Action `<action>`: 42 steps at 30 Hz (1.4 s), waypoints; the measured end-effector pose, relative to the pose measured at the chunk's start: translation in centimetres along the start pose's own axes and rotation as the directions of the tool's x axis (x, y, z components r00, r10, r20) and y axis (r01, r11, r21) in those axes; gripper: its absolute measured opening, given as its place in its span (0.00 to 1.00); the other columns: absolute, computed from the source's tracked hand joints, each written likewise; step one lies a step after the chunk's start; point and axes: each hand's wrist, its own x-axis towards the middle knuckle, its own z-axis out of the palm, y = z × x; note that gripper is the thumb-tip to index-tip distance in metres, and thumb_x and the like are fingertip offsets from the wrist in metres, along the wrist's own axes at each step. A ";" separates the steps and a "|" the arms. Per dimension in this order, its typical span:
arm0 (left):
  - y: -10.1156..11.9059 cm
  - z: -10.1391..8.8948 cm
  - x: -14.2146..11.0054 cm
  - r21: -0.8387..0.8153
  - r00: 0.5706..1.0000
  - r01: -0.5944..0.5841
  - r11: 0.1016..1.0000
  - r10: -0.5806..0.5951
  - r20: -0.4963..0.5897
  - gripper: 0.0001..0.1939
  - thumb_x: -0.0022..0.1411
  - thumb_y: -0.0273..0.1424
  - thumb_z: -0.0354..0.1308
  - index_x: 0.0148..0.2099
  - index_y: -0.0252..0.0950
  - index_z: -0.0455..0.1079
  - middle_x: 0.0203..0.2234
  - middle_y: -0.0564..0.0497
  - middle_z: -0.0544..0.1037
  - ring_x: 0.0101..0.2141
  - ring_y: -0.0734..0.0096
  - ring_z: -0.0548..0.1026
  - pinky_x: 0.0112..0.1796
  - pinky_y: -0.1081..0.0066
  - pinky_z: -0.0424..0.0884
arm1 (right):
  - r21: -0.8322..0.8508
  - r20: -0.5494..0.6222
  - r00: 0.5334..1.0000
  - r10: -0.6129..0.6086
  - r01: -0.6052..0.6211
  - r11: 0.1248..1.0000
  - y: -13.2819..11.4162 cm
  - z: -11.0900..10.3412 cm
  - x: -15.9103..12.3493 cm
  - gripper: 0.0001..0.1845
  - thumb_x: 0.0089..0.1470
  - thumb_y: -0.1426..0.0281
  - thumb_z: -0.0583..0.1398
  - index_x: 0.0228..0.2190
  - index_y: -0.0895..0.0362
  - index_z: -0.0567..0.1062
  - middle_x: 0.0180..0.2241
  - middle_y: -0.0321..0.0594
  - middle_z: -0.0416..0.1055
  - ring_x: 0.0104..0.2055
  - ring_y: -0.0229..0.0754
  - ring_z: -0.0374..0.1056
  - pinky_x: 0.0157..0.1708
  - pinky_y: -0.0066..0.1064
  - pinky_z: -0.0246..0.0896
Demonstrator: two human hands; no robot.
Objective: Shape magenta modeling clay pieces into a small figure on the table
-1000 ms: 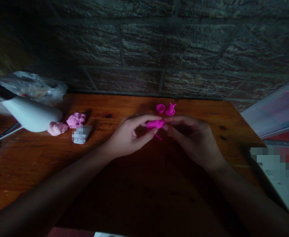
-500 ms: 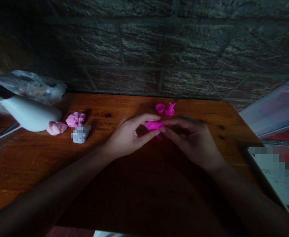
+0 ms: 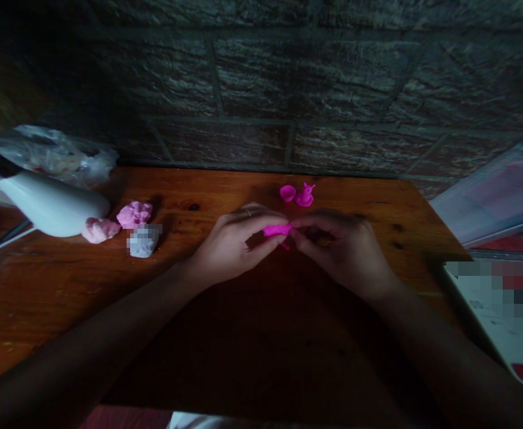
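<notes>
Left fingers (image 3: 260, 223) and right fingers (image 3: 311, 221) pinch a magenta lump (image 3: 277, 229), long axis running left-right, nearer than the magenta cup (image 3: 287, 193).

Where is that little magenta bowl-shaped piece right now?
In the head view, the magenta bowl-shaped piece sits slightly right of centre on the brown wooden table, just left of the pronged magenta figure and beyond the irregular magenta lump.

Bare forearms (image 3: 142, 316); thin ring (image 3: 249, 213) on left hand (image 3: 229, 245); slim fingers (image 3: 263, 223).
</notes>
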 end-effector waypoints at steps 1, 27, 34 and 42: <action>0.0 0.0 0.0 -0.014 1.000 0.007 1.000 -0.007 0.002 0.07 0.66 0.26 0.62 0.46 0.36 0.78 0.42 0.46 0.85 0.44 0.66 0.83 0.47 0.68 0.77 | 0.012 -0.007 1.000 0.022 -0.022 1.000 0.1 0.1 -0.1 0.06 0.57 0.72 0.65 0.36 0.52 0.83 0.30 0.35 0.82 0.28 0.39 0.75 0.32 0.30 0.69; -0.3 0.4 -0.1 -0.404 0.960 0.265 0.876 -0.281 0.020 0.12 0.64 0.31 0.66 0.49 0.34 0.78 0.45 0.44 0.85 0.44 0.65 0.83 0.48 0.69 0.79 | 0.214 0.029 0.997 0.065 -0.070 0.974 0.6 -0.1 0.0 0.12 0.61 0.69 0.64 0.46 0.52 0.82 0.40 0.40 0.83 0.37 0.43 0.79 0.40 0.33 0.74; -0.3 0.3 -0.2 -0.291 0.963 0.265 0.919 -0.264 0.045 0.09 0.62 0.29 0.67 0.45 0.33 0.78 0.38 0.47 0.85 0.37 0.70 0.83 0.40 0.74 0.77 | -0.176 -0.007 0.987 -0.160 0.157 0.972 0.3 -0.1 0.2 0.08 0.59 0.76 0.64 0.35 0.54 0.84 0.35 0.39 0.84 0.34 0.41 0.79 0.37 0.29 0.71; -1.0 -0.7 0.0 -0.139 0.957 0.281 0.950 -0.288 -0.032 0.09 0.64 0.32 0.65 0.45 0.34 0.78 0.39 0.46 0.85 0.38 0.67 0.82 0.42 0.71 0.76 | -0.022 -0.247 0.945 0.215 -0.227 0.974 2.4 -1.1 0.4 0.10 0.59 0.68 0.63 0.41 0.55 0.83 0.30 0.39 0.82 0.30 0.43 0.78 0.33 0.34 0.72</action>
